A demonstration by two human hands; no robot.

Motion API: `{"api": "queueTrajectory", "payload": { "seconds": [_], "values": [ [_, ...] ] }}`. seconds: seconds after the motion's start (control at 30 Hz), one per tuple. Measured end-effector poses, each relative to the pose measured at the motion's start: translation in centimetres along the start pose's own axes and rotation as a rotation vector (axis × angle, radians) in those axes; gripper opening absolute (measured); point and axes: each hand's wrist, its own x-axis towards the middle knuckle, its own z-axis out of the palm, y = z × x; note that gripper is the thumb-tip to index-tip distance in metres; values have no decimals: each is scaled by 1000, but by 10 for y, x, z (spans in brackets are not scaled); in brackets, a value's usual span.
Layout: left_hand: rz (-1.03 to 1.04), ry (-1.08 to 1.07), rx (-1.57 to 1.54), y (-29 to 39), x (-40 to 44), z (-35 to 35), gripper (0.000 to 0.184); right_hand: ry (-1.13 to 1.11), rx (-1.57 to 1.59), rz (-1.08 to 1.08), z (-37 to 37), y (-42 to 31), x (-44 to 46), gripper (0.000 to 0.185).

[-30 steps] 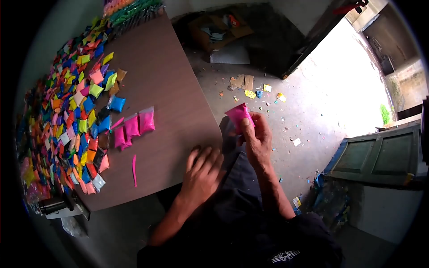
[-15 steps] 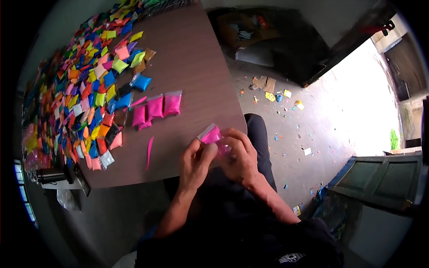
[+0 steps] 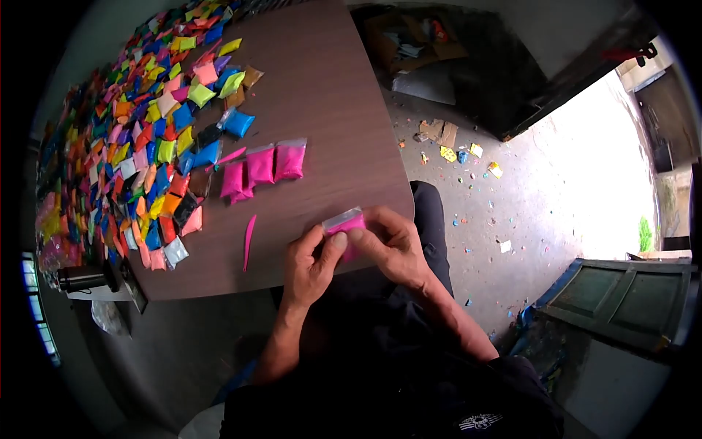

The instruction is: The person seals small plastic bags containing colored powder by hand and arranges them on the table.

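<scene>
Over the worktop's near edge, towards its near right corner: a pink packet is held up between two hands, its lower part mostly hidden by them.
Clear strip: forms the packet's top end and points away from the body, its right end slightly farther off; the long axis seems to run from this strip back towards the lap.
Left hand: grips the packet's left side, thumb pressed on the front.
Right hand: grips the right side, thumb beside the other.
Just changed: a second ago the right hand alone held the packet, beyond the worktop's right edge; now both thumbs meet on its face, so the handling looks two-handed.
Pink stick: lies bare on the worktop, left of the hands, pointing roughly at the near edge.
Pink packet row: at least three, side by side farther from the near edge, strips facing away.
Coloured heap: many small packets along the left edge.
Floor: scraps lie scattered beyond the right edge.
</scene>
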Motion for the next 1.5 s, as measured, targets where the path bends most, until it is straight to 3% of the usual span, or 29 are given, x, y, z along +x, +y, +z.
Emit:
{"api": "queueTrajectory", "payload": {
  "seconds": [0.03, 0.17, 0.37, 1.07, 1.13, 1.3, 1.5],
  "values": [
    [-74, -32, -90, 0, 0, 0, 19, -3, 0, 3, 0, 1, 2, 27],
    [-30, -51, 19, -13, 0, -3, 18, 33, 77, -6, 3, 3, 5, 25],
    [-76, 2, -177, -25, -1, -4, 20, 19, 10, 16, 7, -4, 11, 24],
    [-61, -58, -39, -23, 0, -8, 19, 73, -81, -24, 5, 9, 10, 22],
    [-159, -19, -341, -12, 2, -4, 19, 90, -86, -46, 5, 14, 9, 21],
    [-115, 17, -194, -21, 1, -7, 17, 61, -179, -173, 9, 20, 10, 20],
    [-16, 32, -98, -28, -1, -9, 13, 69, -187, -155, 11, 22, 8, 11]
  ]
}}
